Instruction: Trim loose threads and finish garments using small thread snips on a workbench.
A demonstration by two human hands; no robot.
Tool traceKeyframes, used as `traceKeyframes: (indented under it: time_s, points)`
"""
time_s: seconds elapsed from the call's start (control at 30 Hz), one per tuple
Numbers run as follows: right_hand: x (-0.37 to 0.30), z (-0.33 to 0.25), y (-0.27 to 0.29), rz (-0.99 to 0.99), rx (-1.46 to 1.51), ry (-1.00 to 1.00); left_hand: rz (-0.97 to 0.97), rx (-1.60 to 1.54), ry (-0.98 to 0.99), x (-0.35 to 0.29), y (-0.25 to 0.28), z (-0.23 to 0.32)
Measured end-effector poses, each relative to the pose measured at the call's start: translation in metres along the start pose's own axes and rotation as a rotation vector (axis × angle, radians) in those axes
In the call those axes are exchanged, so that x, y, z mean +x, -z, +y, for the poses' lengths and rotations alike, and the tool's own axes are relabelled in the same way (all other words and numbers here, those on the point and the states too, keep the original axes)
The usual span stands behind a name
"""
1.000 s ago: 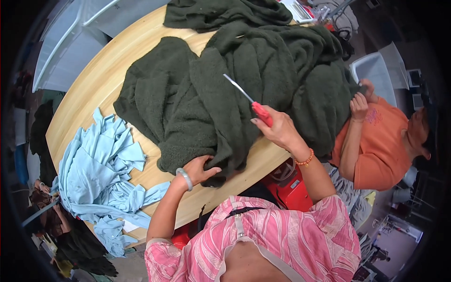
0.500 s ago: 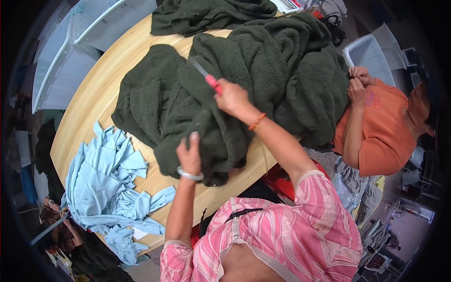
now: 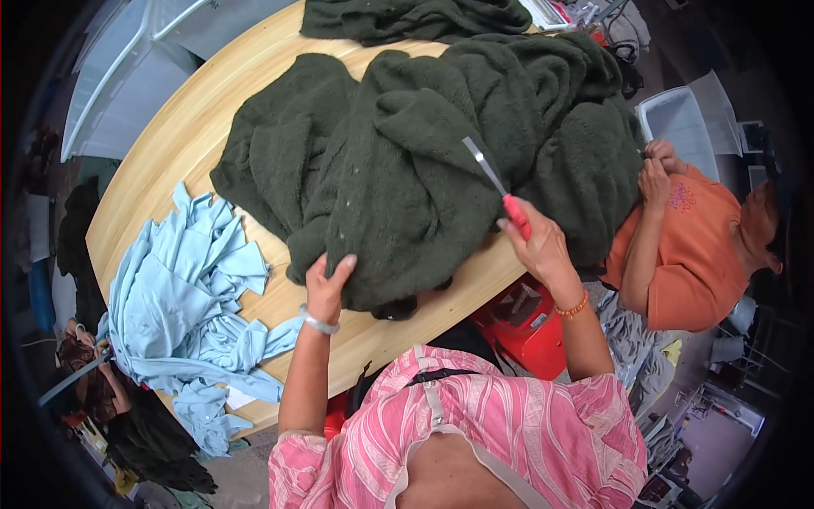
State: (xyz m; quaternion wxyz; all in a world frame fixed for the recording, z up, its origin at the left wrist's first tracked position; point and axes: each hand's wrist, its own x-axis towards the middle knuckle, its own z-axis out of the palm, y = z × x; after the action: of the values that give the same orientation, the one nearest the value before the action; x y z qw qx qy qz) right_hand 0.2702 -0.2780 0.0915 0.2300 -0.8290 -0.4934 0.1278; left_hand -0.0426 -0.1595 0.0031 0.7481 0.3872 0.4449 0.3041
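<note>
Green cloth (image 3: 398,204) touches left grip (image 3: 326,293), closure unclear — right grip (image 3: 544,249) clamps red-handled tool (image 3: 514,209).

A wooden table (image 3: 170,153) bears green fabric (image 3: 381,187) and blue cloth (image 3: 174,288).

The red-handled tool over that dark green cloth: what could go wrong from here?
The red-handled tool in the right hand has a bare metal end over the dark green cloth; it might snag the fuzzy surface.

The bare left hand is at the same cloth's near edge, so a stray swing that way could nick it.

The light blue cloth lies heaped by the table's edge and might slide off if bumped.
</note>
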Motion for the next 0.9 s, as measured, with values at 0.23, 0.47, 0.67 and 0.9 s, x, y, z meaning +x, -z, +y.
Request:
traceKeyframes:
  time_s: [0.23,0.47,0.67,0.9]
  points:
    - [-0.043,-0.07,0.01,-0.775,-0.008,0.217,0.097,-0.054,-0.054,0.007,-0.001,-0.033]
    - [-0.052,-0.082,0.007,-0.753,-0.058,0.258,0.017,-0.179,-0.12,-0.012,-0.001,-0.02]
    - [-0.06,-0.082,-0.011,-0.542,0.067,0.331,-0.031,-0.469,0.025,0.016,0.022,0.003]
    - [-0.057,-0.095,-0.018,-0.64,-0.072,0.266,-0.049,-0.154,-0.026,0.02,0.019,-0.005]
